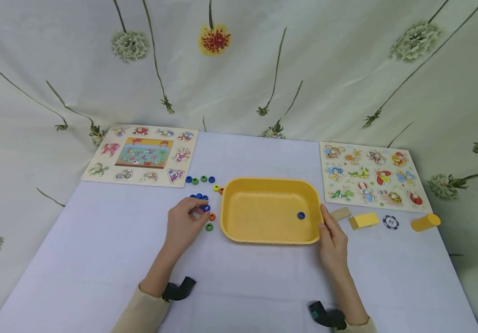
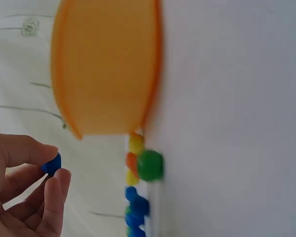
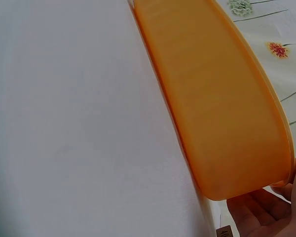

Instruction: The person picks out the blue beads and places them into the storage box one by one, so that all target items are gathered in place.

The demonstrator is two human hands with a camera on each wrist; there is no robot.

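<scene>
Between thumb and fingertips, my left hand (image 1: 185,223) pinches a blue bead (image 2: 52,164), held above the loose beads left of the basin. My right hand (image 1: 333,238) grips the right rim of a yellow plastic basin (image 1: 270,236), fingers against its outer wall in the right wrist view. Inside the basin lies one blue bead (image 1: 301,215). Close to the left hand are several blue beads (image 1: 199,196), an orange bead (image 1: 212,216) and a green bead (image 1: 209,227). A yellow bead (image 1: 216,188) sits near the basin's left edge.
A puzzle board with sea animals (image 1: 105,173) lies at the back left, and an insect puzzle board (image 1: 376,178) at the back right. Right of the basin are a wooden block (image 1: 340,213), a yellow block (image 1: 364,220), a round chip (image 1: 390,222) and a yellow cylinder (image 1: 425,223).
</scene>
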